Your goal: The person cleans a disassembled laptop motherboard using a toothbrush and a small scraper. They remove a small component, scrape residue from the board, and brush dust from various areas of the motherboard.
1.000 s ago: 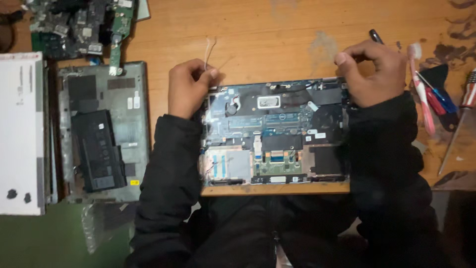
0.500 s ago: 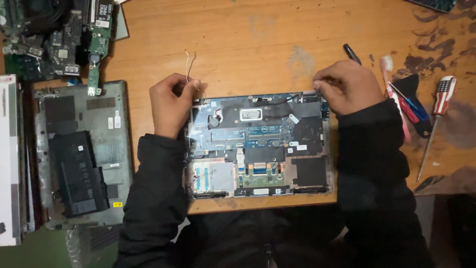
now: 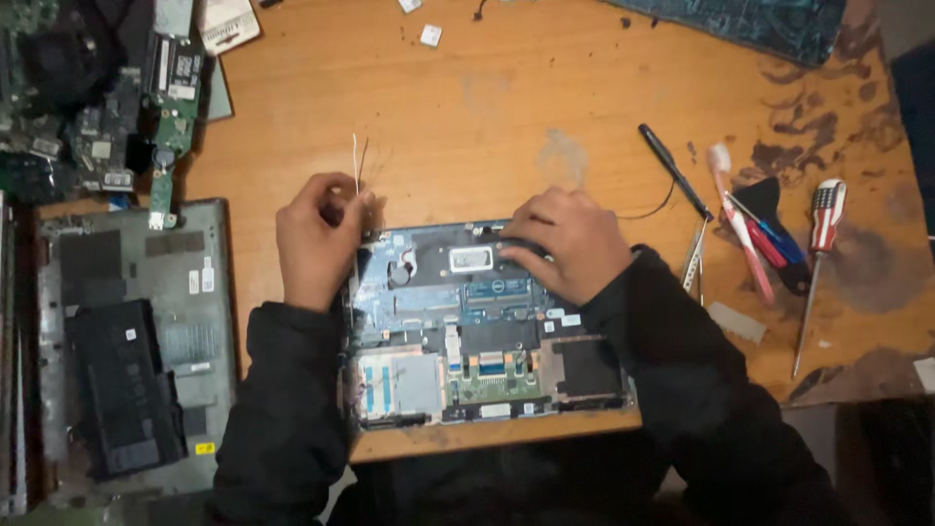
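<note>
Screwdrivers (image 3: 816, 255) and circuit boards (image 3: 107, 117) flank the opened laptop (image 3: 467, 331).

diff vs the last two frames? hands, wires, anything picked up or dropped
No real change in grip. The left hand stays pinched on the thin pale wires at the top left corner of the opened laptop base. The right hand stays pressed on its upper right part. The view has drifted, so everything sits lower and further left in the picture. The tools on the right and the other opened base on the left lie as before.
</note>
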